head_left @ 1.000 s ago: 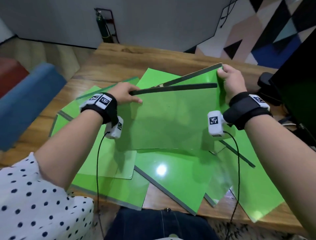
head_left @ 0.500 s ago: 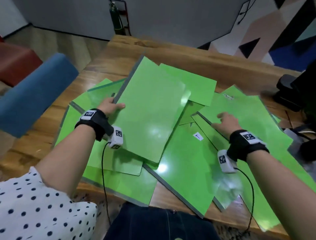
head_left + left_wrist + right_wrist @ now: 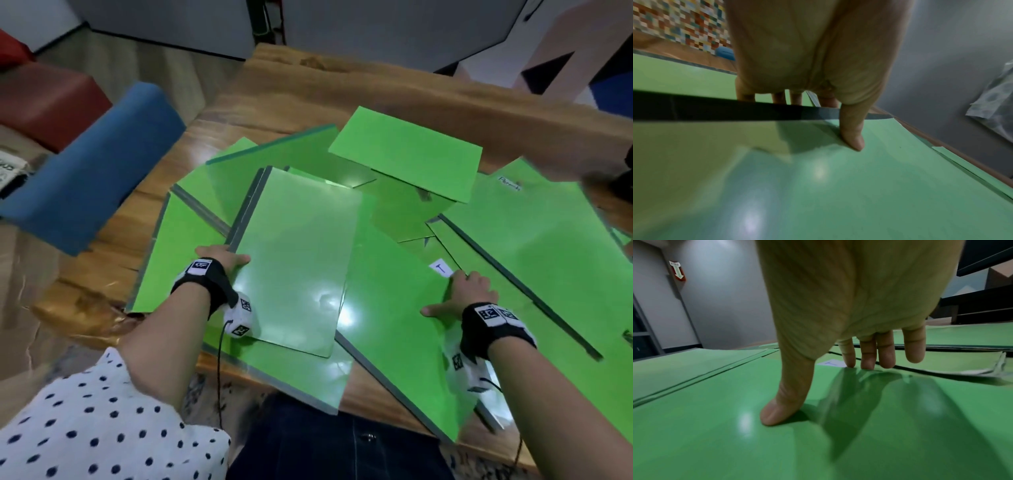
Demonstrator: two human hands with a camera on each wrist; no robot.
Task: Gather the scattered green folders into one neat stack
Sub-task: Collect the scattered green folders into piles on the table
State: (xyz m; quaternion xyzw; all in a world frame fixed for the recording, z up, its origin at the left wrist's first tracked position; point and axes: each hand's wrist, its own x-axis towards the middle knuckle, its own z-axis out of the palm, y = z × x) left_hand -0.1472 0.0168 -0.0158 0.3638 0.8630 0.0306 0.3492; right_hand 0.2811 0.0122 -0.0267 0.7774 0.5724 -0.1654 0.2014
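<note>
Green folders, head view: many green folders (image 3: 404, 205) lie scattered and overlapping on the wooden counter (image 3: 308, 89), several with grey spines; some overhang the near edge.
Top folder, head view: 1 glossy folder (image 3: 294, 260) lies uppermost at centre-left, its long side running away from the person, grey spine on its left.
Left hand, head view: left hand (image 3: 222, 262) grips the near-left corner of the top folder, thumb on its face, fingers hidden under the edge.
Right hand, head view: right hand (image 3: 462, 294) rests on the wide folder (image 3: 387, 308) just right of the top folder, thumb spread toward the left, fingertips at its far edge beside a small white label (image 3: 441, 268).
Surroundings, head view: blue cushion (image 3: 89, 164) left of the counter; polka-dot sleeve (image 3: 85, 425) at lower left.
Left hand, left wrist view: thumb (image 3: 851, 129) presses on the folder's green face; the other fingers (image 3: 779, 97) pass behind the dark spine (image 3: 735, 108), so the hand pinches that edge.
Right hand, right wrist view: thumb (image 3: 785, 402) flat on the green surface; fingers (image 3: 867, 353) extended, tips touching the folder's far edge near the white label (image 3: 831, 363). Hand is spread and pressing, not curled round anything.
Blur: both wrist views are soft at the lower edges; folder count cannot be told.
</note>
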